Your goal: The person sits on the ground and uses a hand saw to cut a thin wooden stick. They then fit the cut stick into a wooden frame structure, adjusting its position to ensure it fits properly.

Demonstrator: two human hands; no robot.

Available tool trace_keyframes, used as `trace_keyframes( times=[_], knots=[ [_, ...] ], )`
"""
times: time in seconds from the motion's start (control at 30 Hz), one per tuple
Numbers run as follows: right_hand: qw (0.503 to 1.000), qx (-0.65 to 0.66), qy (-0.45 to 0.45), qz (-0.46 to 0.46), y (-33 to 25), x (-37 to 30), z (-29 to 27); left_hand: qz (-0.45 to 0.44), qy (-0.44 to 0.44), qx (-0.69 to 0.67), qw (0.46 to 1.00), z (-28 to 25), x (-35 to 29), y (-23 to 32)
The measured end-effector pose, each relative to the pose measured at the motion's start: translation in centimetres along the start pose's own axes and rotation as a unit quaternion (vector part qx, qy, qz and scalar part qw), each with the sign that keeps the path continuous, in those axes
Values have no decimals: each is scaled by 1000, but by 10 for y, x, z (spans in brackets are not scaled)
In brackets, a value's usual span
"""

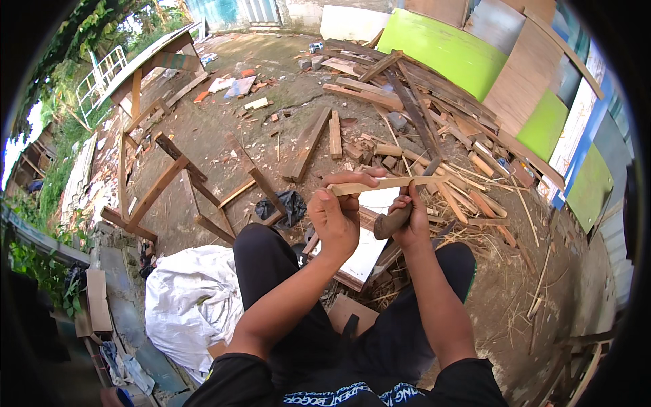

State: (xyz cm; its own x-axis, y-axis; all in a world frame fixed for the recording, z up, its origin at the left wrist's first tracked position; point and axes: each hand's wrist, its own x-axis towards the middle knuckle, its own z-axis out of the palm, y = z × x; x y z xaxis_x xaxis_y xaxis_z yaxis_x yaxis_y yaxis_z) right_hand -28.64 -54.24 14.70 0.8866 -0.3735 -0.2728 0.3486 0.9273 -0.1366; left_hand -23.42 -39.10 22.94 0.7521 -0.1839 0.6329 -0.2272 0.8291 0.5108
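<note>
My left hand (333, 220) is closed around one end of a pale, flat wooden strip (386, 184), raised above my knees. The strip reaches across to the right, and its far end lies by the fingers of my right hand (415, 227). That hand is wrapped round the thick brown wooden handle of a knife (390, 224). Its dark blade seems to run up and away behind the strip, partly hidden by it and my fingers. Below both hands, a white board (366, 254) with wooden edging lies between my legs.
Split wood and sticks (468, 193) are heaped ahead to the right, below leaning green panels (447, 54). Wooden frames (163, 190) stand ahead to the left, near a black plastic bag (288, 210). A white sack (193, 298) lies beside my left leg.
</note>
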Motion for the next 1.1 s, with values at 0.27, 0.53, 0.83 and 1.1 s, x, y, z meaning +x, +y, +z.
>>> trace_keyframes(
  times=[0.27, 0.53, 0.83, 1.1],
  knots=[
    [933, -340, 105, 54, -4, -37, -31, 135, 124, 20, 983, 2, 66, 96],
    [868, -461, 179, 33, -28, -104, -52, 35, 84, 198, 976, 2, 42, 146],
    [837, -548, -5, -14, 53, -188, -11, 48, 48, 200, 978, -2, 34, 152],
    [720, -637, -191, -198, 116, -196, 29, 43, 47, 183, 981, 6, 25, 148]
  ],
)
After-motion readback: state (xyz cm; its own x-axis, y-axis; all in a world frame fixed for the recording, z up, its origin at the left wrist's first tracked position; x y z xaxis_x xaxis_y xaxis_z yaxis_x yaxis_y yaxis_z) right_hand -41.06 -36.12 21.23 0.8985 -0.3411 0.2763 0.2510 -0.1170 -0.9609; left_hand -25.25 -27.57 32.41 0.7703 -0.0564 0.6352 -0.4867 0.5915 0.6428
